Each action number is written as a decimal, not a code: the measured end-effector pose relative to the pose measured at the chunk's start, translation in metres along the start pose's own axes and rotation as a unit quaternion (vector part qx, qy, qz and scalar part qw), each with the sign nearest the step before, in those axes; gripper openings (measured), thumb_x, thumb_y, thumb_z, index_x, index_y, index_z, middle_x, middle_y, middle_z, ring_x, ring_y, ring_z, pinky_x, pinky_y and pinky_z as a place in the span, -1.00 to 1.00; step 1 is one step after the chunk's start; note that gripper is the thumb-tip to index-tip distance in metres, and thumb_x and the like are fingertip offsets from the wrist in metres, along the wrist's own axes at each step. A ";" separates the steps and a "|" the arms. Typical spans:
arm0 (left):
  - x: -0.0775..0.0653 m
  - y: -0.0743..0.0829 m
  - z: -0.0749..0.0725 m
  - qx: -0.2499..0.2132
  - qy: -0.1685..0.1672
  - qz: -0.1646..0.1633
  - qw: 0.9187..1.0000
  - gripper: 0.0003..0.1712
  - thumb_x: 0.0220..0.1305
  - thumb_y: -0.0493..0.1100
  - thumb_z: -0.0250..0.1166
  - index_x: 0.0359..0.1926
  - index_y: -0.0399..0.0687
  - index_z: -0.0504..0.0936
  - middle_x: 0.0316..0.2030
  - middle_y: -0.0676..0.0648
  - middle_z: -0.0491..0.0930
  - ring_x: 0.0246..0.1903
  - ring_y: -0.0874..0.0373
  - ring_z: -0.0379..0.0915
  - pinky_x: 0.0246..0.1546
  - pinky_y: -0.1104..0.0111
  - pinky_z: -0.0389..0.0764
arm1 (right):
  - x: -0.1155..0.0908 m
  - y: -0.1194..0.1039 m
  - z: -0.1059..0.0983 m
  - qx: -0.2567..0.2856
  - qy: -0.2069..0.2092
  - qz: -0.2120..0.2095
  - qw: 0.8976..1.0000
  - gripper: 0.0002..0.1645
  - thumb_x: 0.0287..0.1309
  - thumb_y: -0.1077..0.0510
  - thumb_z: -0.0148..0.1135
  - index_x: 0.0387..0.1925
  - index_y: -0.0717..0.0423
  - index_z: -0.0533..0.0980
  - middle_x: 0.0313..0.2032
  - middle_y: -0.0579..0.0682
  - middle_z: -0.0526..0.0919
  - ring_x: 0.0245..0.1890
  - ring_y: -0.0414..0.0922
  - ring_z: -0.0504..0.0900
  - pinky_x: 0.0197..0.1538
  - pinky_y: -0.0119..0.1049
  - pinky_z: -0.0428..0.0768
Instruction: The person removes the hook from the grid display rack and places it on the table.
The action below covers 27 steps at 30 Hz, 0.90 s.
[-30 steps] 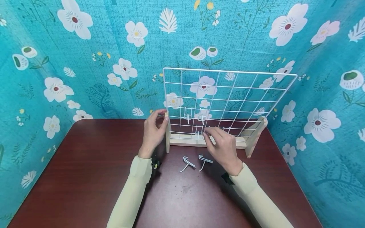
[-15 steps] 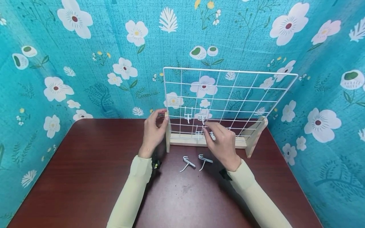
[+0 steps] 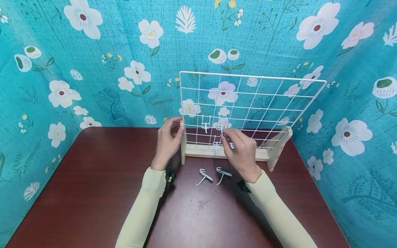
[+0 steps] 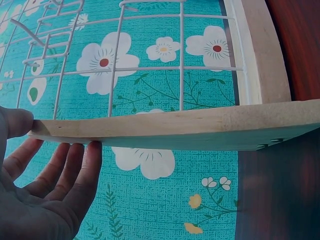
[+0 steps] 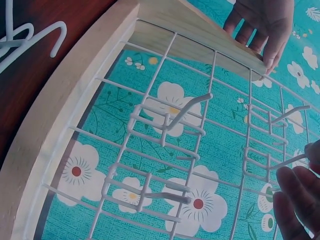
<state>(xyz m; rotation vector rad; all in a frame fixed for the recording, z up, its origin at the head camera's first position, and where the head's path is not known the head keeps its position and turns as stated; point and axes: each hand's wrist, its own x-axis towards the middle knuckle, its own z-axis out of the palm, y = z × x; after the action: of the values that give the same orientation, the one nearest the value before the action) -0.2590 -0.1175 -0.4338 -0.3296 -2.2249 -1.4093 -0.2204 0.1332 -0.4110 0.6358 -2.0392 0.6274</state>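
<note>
A white wire grid panel stands upright in a wooden stand. My left hand holds the upper end of the stand's left side piece, thumb on one face and fingertips on the other. With thumb and fingers, my right hand pinches the prong of a white wire hook that sits on the grid. Beside it hangs another hook. Lower down are two more, a lower hook and its neighbour, partly hidden by my right hand in the head view.
Two loose hooks lie on the dark red table in front of the stand, a left one and a right one. A teal flowered curtain hangs behind and at the sides. The stand's right side piece reaches toward me.
My right hand has risen slightly, and its fingertips have come up to the prong of the upper right hook. My left hand stays on the side piece. The view has shifted a little.
</note>
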 end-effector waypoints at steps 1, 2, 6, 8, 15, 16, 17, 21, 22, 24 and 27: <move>0.000 0.000 0.000 -0.001 0.000 0.000 1.000 -0.67 0.34 -0.10 0.22 0.11 0.03 0.56 -0.01 -0.05 0.62 -0.06 0.15 0.64 -0.26 0.40 0.73 | 0.001 0.000 0.000 0.000 0.000 0.000 1.000 -0.85 0.15 0.19 0.31 -0.23 0.14 0.67 -0.30 0.03 0.75 -0.42 -0.12 0.72 -0.45 -0.24 0.65; 0.000 0.000 0.000 -0.002 0.000 0.000 1.000 -0.66 0.34 -0.10 0.23 0.11 0.02 0.56 -0.01 -0.05 0.62 -0.06 0.14 0.64 -0.26 0.40 0.73 | 0.001 0.000 0.000 -0.001 0.000 0.000 1.000 -0.84 0.16 0.18 0.30 -0.23 0.15 0.67 -0.30 0.03 0.75 -0.42 -0.12 0.72 -0.46 -0.24 0.65; 0.000 0.000 0.000 -0.001 0.001 0.000 1.000 -0.67 0.35 -0.11 0.22 0.11 0.02 0.56 -0.01 -0.06 0.62 -0.06 0.12 0.64 -0.26 0.39 0.73 | 0.002 0.000 0.000 -0.001 0.000 0.001 1.000 -0.83 0.16 0.18 0.30 -0.22 0.15 0.68 -0.27 0.05 0.75 -0.41 -0.10 0.73 -0.44 -0.23 0.66; 0.000 0.000 0.000 -0.001 0.001 0.000 1.000 -0.67 0.35 -0.10 0.22 0.11 0.01 0.56 -0.01 -0.06 0.62 -0.06 0.12 0.64 -0.26 0.39 0.73 | 0.002 0.000 0.001 -0.004 -0.001 0.002 1.000 -0.83 0.15 0.19 0.30 -0.21 0.15 0.69 -0.27 0.05 0.75 -0.38 -0.09 0.74 -0.41 -0.22 0.68; 0.000 0.000 0.000 0.002 0.002 -0.002 1.000 -0.67 0.34 -0.10 0.22 0.11 0.04 0.56 0.00 -0.03 0.62 -0.06 0.17 0.63 -0.25 0.41 0.72 | 0.003 0.000 0.002 -0.001 0.002 -0.001 1.000 -0.83 0.14 0.21 0.31 -0.22 0.17 0.69 -0.26 0.05 0.75 -0.33 -0.06 0.75 -0.38 -0.19 0.70; 0.000 0.000 0.000 0.002 0.002 -0.003 1.000 -0.68 0.35 -0.10 0.22 0.11 0.06 0.56 0.00 -0.02 0.62 -0.06 0.18 0.63 -0.25 0.42 0.72 | 0.003 0.000 0.003 0.001 0.005 -0.001 1.000 -0.83 0.15 0.21 0.30 -0.23 0.17 0.69 -0.26 0.06 0.75 -0.33 -0.06 0.75 -0.38 -0.19 0.69; 0.000 0.000 0.000 0.003 0.002 -0.003 1.000 -0.68 0.35 -0.10 0.22 0.11 0.06 0.56 0.00 -0.02 0.62 -0.06 0.18 0.63 -0.26 0.42 0.72 | 0.003 0.001 0.003 0.004 0.008 -0.001 1.000 -0.84 0.15 0.21 0.30 -0.23 0.17 0.69 -0.26 0.06 0.75 -0.34 -0.06 0.75 -0.40 -0.19 0.69; 0.000 0.000 0.001 0.000 0.002 0.001 1.000 -0.67 0.35 -0.11 0.22 0.11 -0.01 0.56 -0.01 -0.04 0.62 -0.06 0.15 0.63 -0.26 0.41 0.73 | 0.002 0.001 0.006 0.014 0.020 -0.001 1.000 -0.85 0.13 0.23 0.30 -0.25 0.16 0.69 -0.26 0.05 0.76 -0.35 -0.06 0.75 -0.41 -0.18 0.68; 0.000 0.000 0.001 -0.002 0.002 0.002 1.000 -0.66 0.34 -0.12 0.22 0.11 -0.03 0.56 -0.01 -0.05 0.62 -0.06 0.13 0.64 -0.27 0.40 0.73 | 0.002 0.002 0.007 0.016 0.023 -0.001 1.000 -0.85 0.12 0.24 0.31 -0.25 0.16 0.69 -0.26 0.05 0.76 -0.35 -0.06 0.76 -0.41 -0.18 0.68; 0.000 0.000 0.001 -0.004 0.003 0.004 1.000 -0.66 0.34 -0.13 0.23 0.10 -0.07 0.56 -0.01 -0.06 0.62 -0.06 0.11 0.64 -0.27 0.38 0.73 | 0.002 0.002 0.008 0.019 0.024 -0.002 1.000 -0.86 0.12 0.24 0.30 -0.26 0.16 0.69 -0.25 0.05 0.77 -0.34 -0.06 0.76 -0.40 -0.18 0.69; 0.000 0.000 0.001 -0.004 0.004 0.005 1.000 -0.66 0.33 -0.13 0.23 0.10 -0.08 0.57 0.00 -0.06 0.62 -0.05 0.10 0.64 -0.28 0.37 0.74 | 0.002 0.003 0.009 0.019 0.022 -0.003 1.000 -0.86 0.13 0.25 0.29 -0.25 0.15 0.69 -0.24 0.05 0.77 -0.31 -0.07 0.76 -0.36 -0.18 0.70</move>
<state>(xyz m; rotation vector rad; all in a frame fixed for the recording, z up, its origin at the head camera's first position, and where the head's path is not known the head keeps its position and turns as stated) -0.2588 -0.1166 -0.4339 -0.3367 -2.2088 -1.4109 -0.2287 0.1298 -0.4146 0.6453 -1.9872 0.6722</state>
